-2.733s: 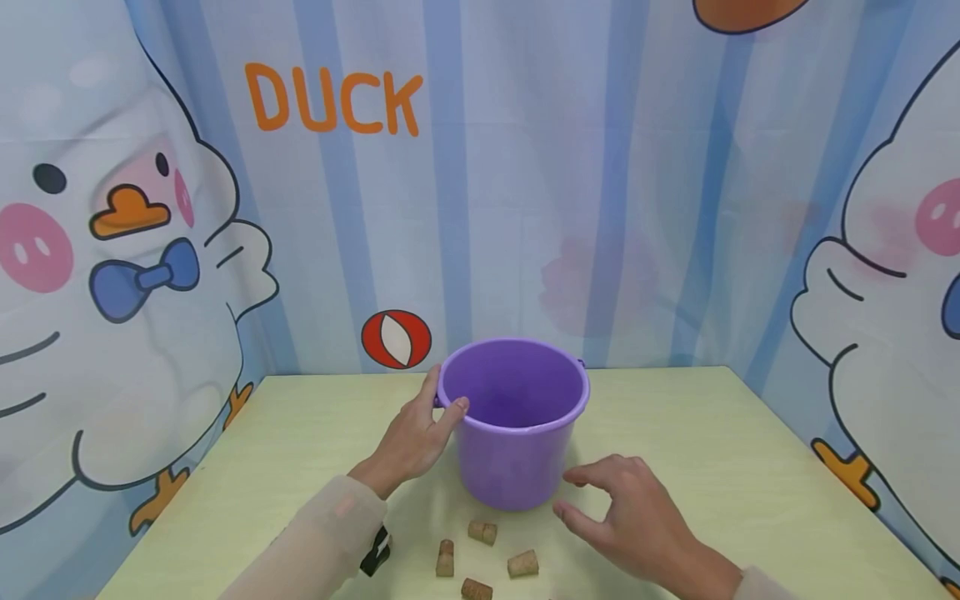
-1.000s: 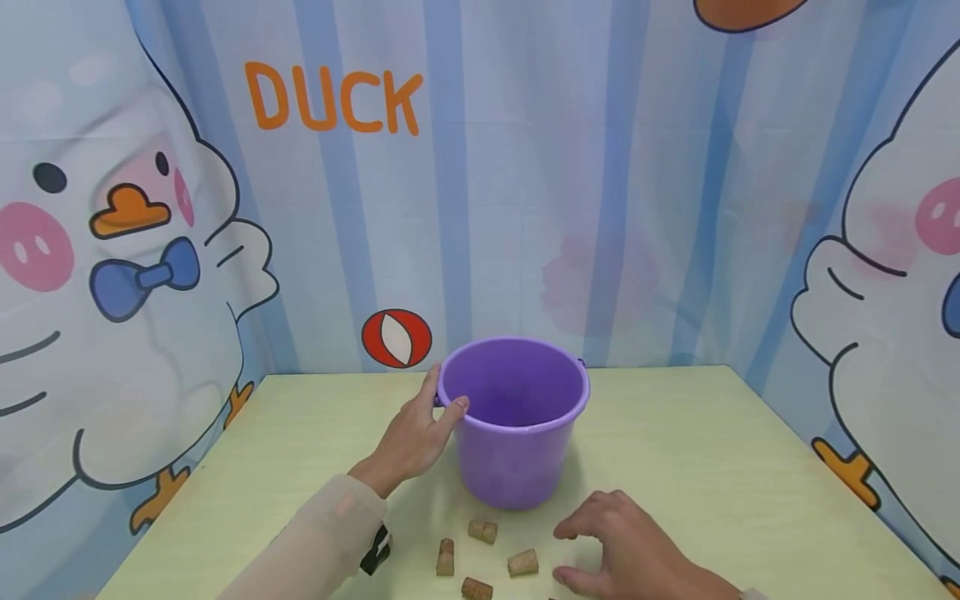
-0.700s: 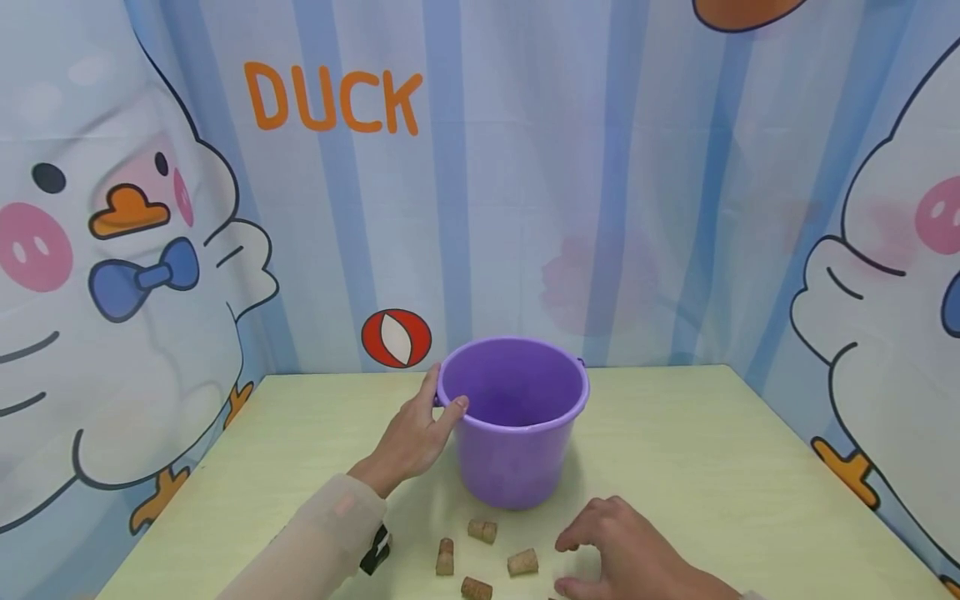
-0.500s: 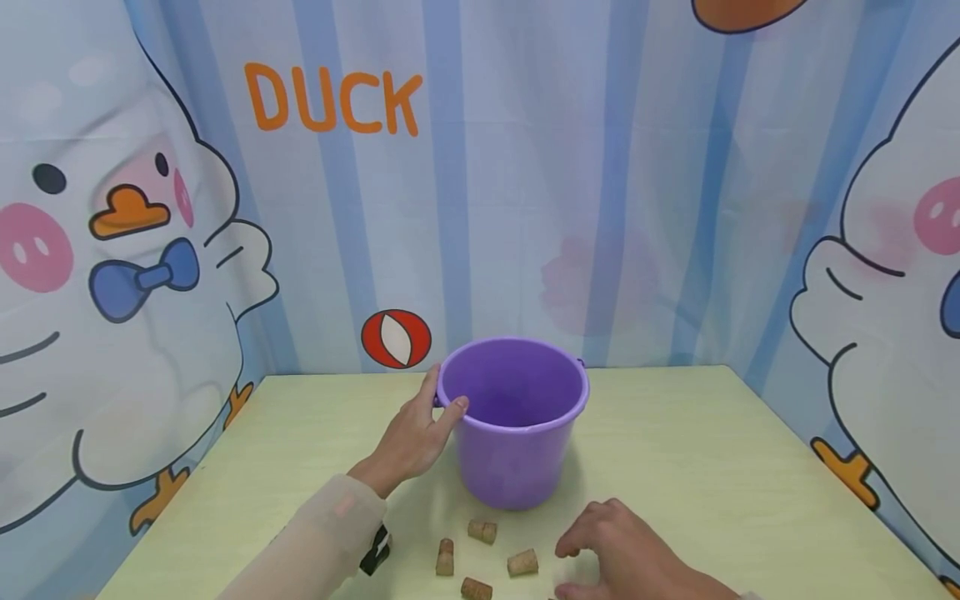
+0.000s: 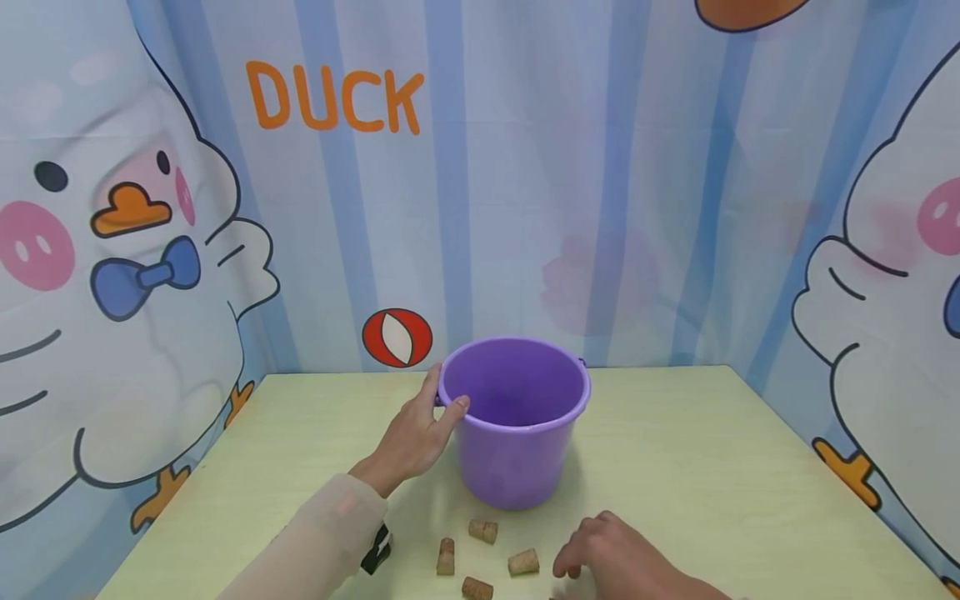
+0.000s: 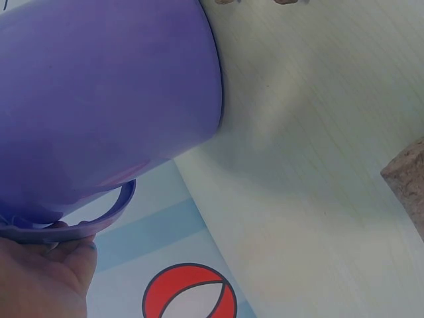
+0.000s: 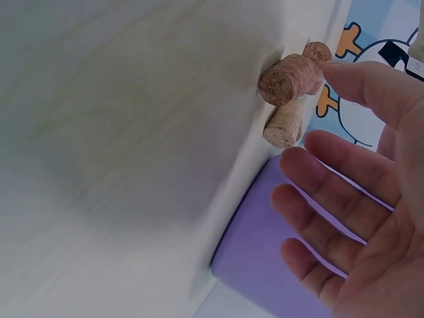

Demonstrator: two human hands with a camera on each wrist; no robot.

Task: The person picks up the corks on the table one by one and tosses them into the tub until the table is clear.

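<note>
A purple bucket [image 5: 512,467] stands upright on the table. My left hand [image 5: 408,437] grips its rim at the left, thumb over the edge; the left wrist view shows the fingers at the bucket's purple handle [image 6: 109,215]. Several corks lie in front of the bucket, among them a pale cork [image 5: 523,562], one cork [image 5: 483,531] nearest the bucket, an end-on cork [image 5: 446,557] and a darker cork [image 5: 477,588]. Just right of the pale cork hovers my right hand [image 5: 626,560]. In the right wrist view its fingers are loosely bent, holding nothing, with the thumb beside a cork [image 7: 290,79].
The pale yellow table [image 5: 675,450] reaches back to a curtain [image 5: 517,167] printed with ducks and stripes. A brown cork-like piece [image 6: 409,182] shows at the right edge of the left wrist view. A black strap [image 5: 377,550] hangs by the left sleeve.
My right hand has come down and toward me from beside the bucket to the right of the corks, its fingers dipping lower. The left hand, bucket and corks have stayed put.
</note>
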